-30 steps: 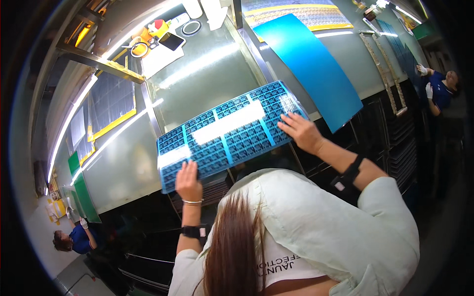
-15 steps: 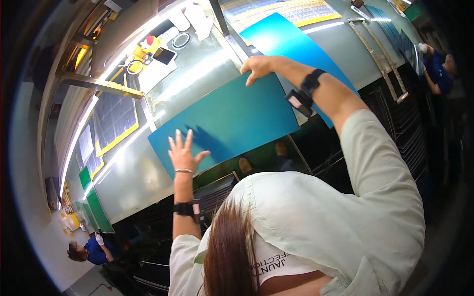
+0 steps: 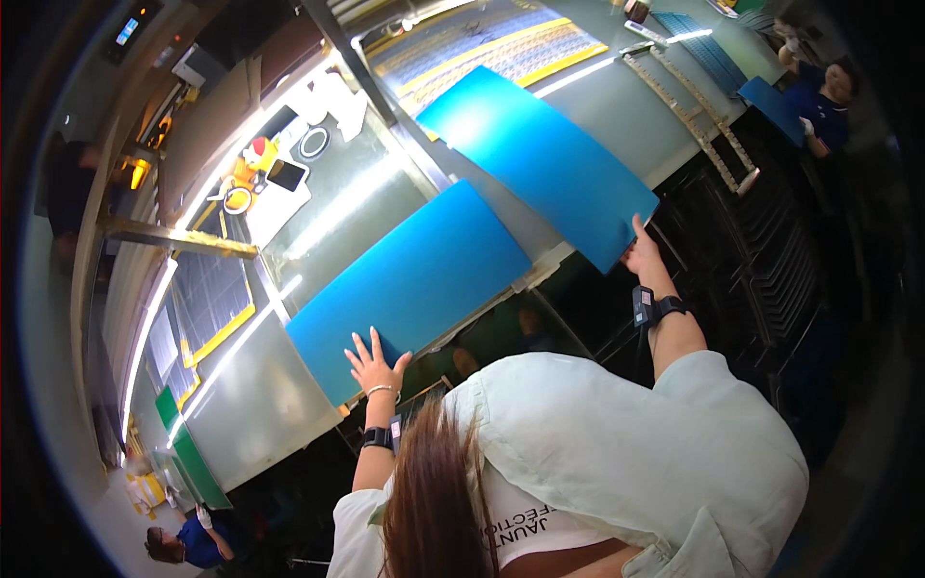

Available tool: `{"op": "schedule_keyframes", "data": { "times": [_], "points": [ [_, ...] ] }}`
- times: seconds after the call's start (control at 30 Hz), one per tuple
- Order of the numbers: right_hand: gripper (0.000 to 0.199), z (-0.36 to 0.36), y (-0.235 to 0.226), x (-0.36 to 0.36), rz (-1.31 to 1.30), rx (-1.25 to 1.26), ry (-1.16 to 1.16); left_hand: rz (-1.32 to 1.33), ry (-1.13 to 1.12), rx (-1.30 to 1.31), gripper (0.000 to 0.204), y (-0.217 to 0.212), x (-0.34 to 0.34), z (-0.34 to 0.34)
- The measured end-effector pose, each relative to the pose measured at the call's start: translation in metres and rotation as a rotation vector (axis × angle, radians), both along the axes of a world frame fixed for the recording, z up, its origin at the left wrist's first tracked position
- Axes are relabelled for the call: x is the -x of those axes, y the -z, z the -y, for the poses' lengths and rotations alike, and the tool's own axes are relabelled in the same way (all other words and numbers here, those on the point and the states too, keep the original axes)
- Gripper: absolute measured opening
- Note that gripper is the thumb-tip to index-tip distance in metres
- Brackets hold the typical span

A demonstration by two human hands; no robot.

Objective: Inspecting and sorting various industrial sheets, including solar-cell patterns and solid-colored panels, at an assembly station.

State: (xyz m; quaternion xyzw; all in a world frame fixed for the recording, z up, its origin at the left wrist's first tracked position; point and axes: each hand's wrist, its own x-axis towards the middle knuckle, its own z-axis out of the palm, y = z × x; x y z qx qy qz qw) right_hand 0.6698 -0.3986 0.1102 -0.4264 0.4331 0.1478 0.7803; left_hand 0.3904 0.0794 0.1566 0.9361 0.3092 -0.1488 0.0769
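Note:
Two smooth blue rectangular sheets lie on the metal work table. My left hand (image 3: pixel 376 364) rests with fingers spread on the front left part of the left sheet (image 3: pixel 414 270). At the front right corner of the right sheet (image 3: pixel 540 159), my right hand (image 3: pixel 643 252) has its thumb on top and its other fingers at the edge, partly hidden beneath. This sheet's near end juts past the table edge. Both my wrists carry black straps with small devices.
A ladder-like metal frame (image 3: pixel 694 120) lies to the right. Yellow-edged panels (image 3: pixel 501 53) lie at the back. A black ring (image 3: pixel 314 143) and a dark-screened device (image 3: pixel 286 174) sit behind the left sheet. Dark racks (image 3: pixel 761 279) stand below right. Co-workers in blue (image 3: pixel 824 106) flank the table.
My right hand has moved from the left sheet's far edge to the right sheet's near corner. My left hand stays spread on the left sheet. The view has shifted, and the sheets look brighter.

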Motion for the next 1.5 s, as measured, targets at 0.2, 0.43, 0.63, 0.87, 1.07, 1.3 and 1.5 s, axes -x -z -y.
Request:
{"op": "schedule_keyframes", "data": {
  "times": [0.2, 0.43, 0.63, 0.87, 1.07, 1.3, 1.5],
  "points": [
    [0.037, 0.003, -0.08, -0.021, 0.442, -0.034, -0.064, 0.096, 0.158, -0.09, 0.075, -0.026, -0.054, 0.014],
    [0.025, -0.003, -0.201, 0.072, 0.879, 0.824, -0.066, 0.369, 0.114, 1.73, 0.078, -0.099, -0.186, 0.106],
    [0.037, -0.034, -0.196, 0.105, 1.598, 1.536, -0.916, 0.101, -0.339, 2.528, 0.07, -0.098, -0.224, 0.189],
    [0.074, -0.058, -0.13, 0.137, 1.15, 1.442, -1.445, 0.034, -0.939, 2.345, 0.053, 0.012, -0.208, 0.231],
    [0.052, -0.07, -0.114, 0.142, 1.134, 1.231, -1.283, 0.029, -0.94, 2.216, 0.052, 0.041, -0.21, 0.228],
    [0.05, -0.079, -0.117, 0.146, 1.0, 1.237, -1.389, 0.045, -0.962, 2.063, 0.051, 0.065, -0.218, 0.233],
    [0.049, -0.068, -0.105, 0.142, 1.067, 1.14, -1.329, 0.06, -0.985, 2.031, 0.054, 0.061, -0.221, 0.231]
  ]
}}
